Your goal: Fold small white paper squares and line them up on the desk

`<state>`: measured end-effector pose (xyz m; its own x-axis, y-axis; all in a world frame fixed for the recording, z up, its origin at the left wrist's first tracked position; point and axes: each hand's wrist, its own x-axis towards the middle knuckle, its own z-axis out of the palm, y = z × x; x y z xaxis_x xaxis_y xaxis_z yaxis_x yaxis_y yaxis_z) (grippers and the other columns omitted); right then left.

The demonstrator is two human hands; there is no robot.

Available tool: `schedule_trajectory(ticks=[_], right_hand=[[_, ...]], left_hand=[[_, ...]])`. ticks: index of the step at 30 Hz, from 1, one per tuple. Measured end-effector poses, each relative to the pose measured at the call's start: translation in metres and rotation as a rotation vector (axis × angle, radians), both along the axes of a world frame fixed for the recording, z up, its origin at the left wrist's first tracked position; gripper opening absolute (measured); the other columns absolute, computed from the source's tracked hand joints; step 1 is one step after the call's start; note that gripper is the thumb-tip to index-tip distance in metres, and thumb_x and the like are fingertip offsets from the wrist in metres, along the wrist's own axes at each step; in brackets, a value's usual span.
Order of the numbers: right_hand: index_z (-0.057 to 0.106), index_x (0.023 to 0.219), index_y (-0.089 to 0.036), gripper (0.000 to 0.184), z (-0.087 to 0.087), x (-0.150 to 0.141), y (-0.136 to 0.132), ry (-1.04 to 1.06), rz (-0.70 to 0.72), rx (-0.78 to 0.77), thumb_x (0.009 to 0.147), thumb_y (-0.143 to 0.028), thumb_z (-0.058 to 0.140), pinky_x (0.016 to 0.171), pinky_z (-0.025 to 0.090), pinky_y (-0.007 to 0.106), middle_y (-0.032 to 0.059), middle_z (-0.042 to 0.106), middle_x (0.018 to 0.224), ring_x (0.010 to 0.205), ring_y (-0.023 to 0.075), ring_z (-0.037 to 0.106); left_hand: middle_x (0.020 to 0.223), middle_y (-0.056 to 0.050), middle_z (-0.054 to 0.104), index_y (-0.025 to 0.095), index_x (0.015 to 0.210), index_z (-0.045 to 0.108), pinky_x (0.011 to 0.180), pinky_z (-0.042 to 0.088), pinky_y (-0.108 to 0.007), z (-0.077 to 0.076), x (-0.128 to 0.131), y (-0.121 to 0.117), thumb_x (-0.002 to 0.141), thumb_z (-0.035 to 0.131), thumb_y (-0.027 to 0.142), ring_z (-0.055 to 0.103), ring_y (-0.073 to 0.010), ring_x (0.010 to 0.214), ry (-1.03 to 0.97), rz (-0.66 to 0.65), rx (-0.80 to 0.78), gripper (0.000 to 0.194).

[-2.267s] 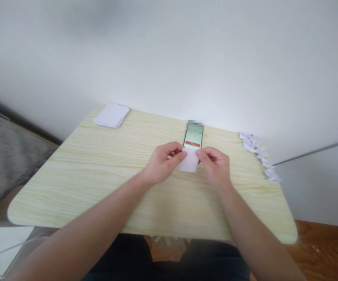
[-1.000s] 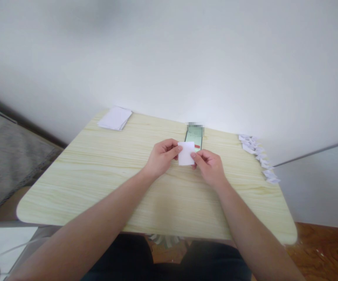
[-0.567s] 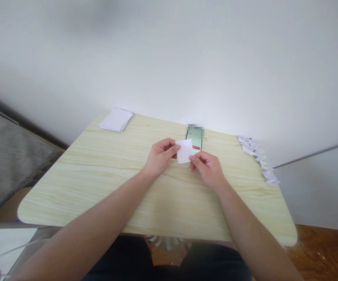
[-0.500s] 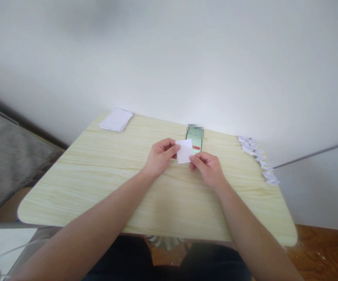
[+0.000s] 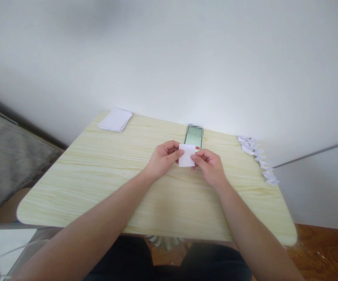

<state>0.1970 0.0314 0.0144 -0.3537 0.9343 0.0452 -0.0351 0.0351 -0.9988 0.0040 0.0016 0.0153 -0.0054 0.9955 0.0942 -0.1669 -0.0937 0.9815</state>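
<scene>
A small white square of paper (image 5: 187, 157) is held up between my two hands over the table. My left hand (image 5: 165, 158) pinches its left edge, thumb on the near face and fingers behind. On the right edge, my right hand (image 5: 208, 164) grips the paper with thumb and fingertips. Just behind the paper lies a phone (image 5: 194, 139) with a lit green screen, its lower part covered by the paper and its top blurred out.
A stack of white paper sheets (image 5: 116, 119) lies at the table's back left corner. Several small folded paper pieces (image 5: 248, 147) run in a line along the right edge. The wood-grain table (image 5: 98, 171) backs onto a white wall (image 5: 169, 62).
The paper has come slightly down and to the right and turned from tilted to nearly straight. My right hand now grips its right edge higher up, rather than the lower corner.
</scene>
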Motion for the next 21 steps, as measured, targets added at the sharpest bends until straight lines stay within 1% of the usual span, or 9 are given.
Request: schedule_trajectory(ticks=[3,7,8,12,15,17,21], right_hand=[[0.070,0.081,-0.019,0.025,-0.002,0.000,0.001,0.030,-0.006,-0.023,0.079,-0.042,0.080,0.056,0.059,0.029,0.0003,0.072,0.072,0.058,0.0138,0.065],[0.072,0.097,-0.022,0.028,-0.002,-0.001,0.001,0.096,0.017,-0.066,0.078,-0.040,0.082,0.060,0.062,0.031,0.0001,0.076,0.082,0.064,0.0148,0.067],[0.072,0.100,-0.023,0.029,-0.001,0.000,0.001,0.106,0.024,-0.070,0.078,-0.039,0.082,0.060,0.062,0.032,-0.0005,0.076,0.081,0.063,0.0147,0.067],[0.072,0.093,-0.023,0.020,0.000,0.001,0.001,0.145,0.033,-0.084,0.079,-0.033,0.081,0.059,0.061,0.031,-0.0022,0.073,0.071,0.059,0.0140,0.066],[0.074,0.090,-0.023,0.014,0.000,0.002,0.001,0.173,0.040,-0.107,0.079,-0.029,0.080,0.061,0.060,0.031,-0.0003,0.075,0.077,0.064,0.0146,0.067],[0.075,0.088,-0.023,0.011,-0.001,0.002,0.001,0.193,0.047,-0.125,0.079,-0.028,0.079,0.063,0.061,0.031,0.0004,0.075,0.080,0.067,0.0153,0.068],[0.076,0.088,-0.024,0.008,-0.002,0.004,0.002,0.229,0.060,-0.146,0.080,-0.026,0.076,0.065,0.061,0.032,0.0006,0.075,0.082,0.069,0.0151,0.068]], left_hand=[[0.076,-0.002,0.068,0.014,0.098,0.067,0.060,0.046,-0.024,0.000,0.002,-0.001,0.082,0.076,0.031,0.061,-0.0127,0.065,-0.014,-0.069,-0.016,0.024],[0.075,-0.001,0.069,0.014,0.091,0.066,0.056,0.044,-0.021,0.004,0.003,-0.004,0.082,0.076,0.026,0.058,-0.0098,0.061,-0.033,-0.085,-0.030,0.019],[0.073,0.000,0.068,0.014,0.091,0.066,0.054,0.043,-0.021,0.006,0.003,-0.004,0.081,0.077,0.026,0.058,-0.0095,0.060,-0.042,-0.081,-0.032,0.019],[0.065,0.001,0.066,0.015,0.092,0.072,0.052,0.044,-0.022,0.015,0.005,-0.006,0.078,0.077,0.024,0.056,-0.0106,0.057,-0.052,-0.049,-0.027,0.017],[0.074,-0.003,0.071,0.015,0.085,0.076,0.057,0.048,-0.025,0.018,0.005,-0.007,0.077,0.074,0.020,0.059,-0.0118,0.062,-0.075,-0.035,-0.009,0.010],[0.078,-0.004,0.072,0.016,0.082,0.079,0.063,0.050,-0.026,0.017,0.005,-0.007,0.076,0.072,0.017,0.061,-0.0132,0.067,-0.105,-0.028,-0.019,0.010],[0.077,-0.005,0.073,0.016,0.081,0.081,0.066,0.050,-0.027,0.013,0.003,-0.006,0.074,0.068,0.013,0.063,-0.0148,0.070,-0.129,-0.042,-0.054,0.016]])
